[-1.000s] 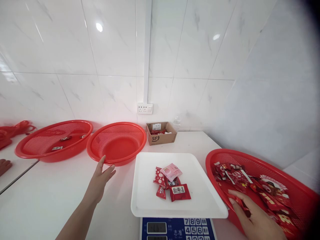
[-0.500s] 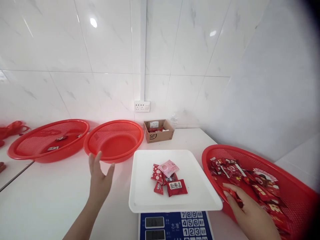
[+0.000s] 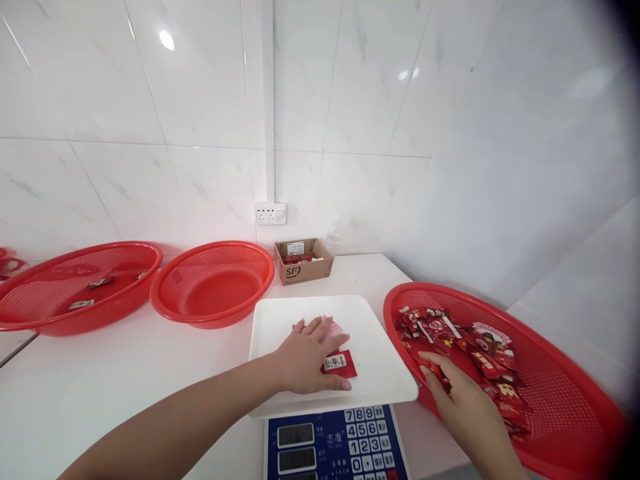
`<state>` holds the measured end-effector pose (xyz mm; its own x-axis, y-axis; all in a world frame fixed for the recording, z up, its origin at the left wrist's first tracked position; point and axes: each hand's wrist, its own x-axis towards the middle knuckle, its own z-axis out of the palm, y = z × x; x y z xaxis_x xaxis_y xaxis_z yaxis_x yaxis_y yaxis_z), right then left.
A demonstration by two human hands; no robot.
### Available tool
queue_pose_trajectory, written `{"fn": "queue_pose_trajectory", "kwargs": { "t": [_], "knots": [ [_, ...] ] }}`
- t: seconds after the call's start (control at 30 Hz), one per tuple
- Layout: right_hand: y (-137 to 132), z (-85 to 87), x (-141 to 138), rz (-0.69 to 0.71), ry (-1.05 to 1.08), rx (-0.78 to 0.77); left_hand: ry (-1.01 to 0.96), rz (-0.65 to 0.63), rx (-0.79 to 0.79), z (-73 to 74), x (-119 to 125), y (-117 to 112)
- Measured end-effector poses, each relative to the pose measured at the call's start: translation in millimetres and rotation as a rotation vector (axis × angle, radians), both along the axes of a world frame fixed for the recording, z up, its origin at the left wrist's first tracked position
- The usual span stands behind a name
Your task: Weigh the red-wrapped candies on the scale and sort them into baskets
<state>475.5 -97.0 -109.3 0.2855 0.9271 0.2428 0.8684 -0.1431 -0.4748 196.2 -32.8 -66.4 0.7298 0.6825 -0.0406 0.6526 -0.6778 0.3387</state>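
My left hand [image 3: 309,355] lies over the small wrapped candies on the white scale tray [image 3: 383,363], fingers spread and palm down. It hides most of them. A red packet with a white label [image 3: 345,364] and part of a pink packet [image 3: 334,328] show around the fingers. Whether the hand grips any packet is not visible. At the near left rim of the right-hand red basket [image 3: 565,373], my right hand [image 3: 463,393] is closed on red-wrapped candy [image 3: 436,365], largely covered by the fingers. Several red packets [image 3: 493,363] lie in that basket beyond it.
Below the tray is the scale's blue keypad panel [image 3: 333,443]. Two more red baskets stand along the wall: a middle one [image 3: 160,293] and a left one [image 3: 47,325] with a few packets. A small cardboard box [image 3: 313,270] holds red packets at the back.
My left hand has moved right, from above the table onto the candies on the tray. My right hand stays at the basket rim with its candy. The view has shifted slightly right.
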Motion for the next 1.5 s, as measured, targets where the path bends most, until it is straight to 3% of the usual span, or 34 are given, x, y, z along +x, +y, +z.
{"fn": "queue_pose_trajectory", "kwargs": {
  "t": [0.17,0.37,0.5,0.6,0.73,0.9,1.03,1.27,1.5],
  "knots": [
    [0,-1.1,0,0.01,-0.01,0.023,0.004,-0.002,0.263,-10.0,14,7],
    [0,-1.5,1,0.008,-0.026,-0.001,0.037,-0.029,0.332,-9.8,21,15],
    [0,-3.3,2,0.009,-0.024,-0.004,0.029,0.035,0.378,-6.1,24,22],
    [1,-4.4,3,0.019,-0.008,0.008,0.006,0.103,0.418,4.8,20,30],
    [1,-2.8,3,0.014,0.012,-0.013,-0.02,0.229,0.491,30.6,0,47],
    [0,-3.3,4,0.002,0.023,-0.041,-0.017,0.433,0.588,66.1,-46,73],
    [1,-8.1,6,0.015,0.007,-0.019,0.028,0.539,0.626,83.3,-80,89],
    [2,-9.5,6,0.022,-0.001,-0.018,0.144,0.615,0.599,88.6,-115,100],
    [1,-7.0,5,-0.003,-0.015,-0.02,0.148,0.672,0.491,75.9,-132,101]
  ]
}}
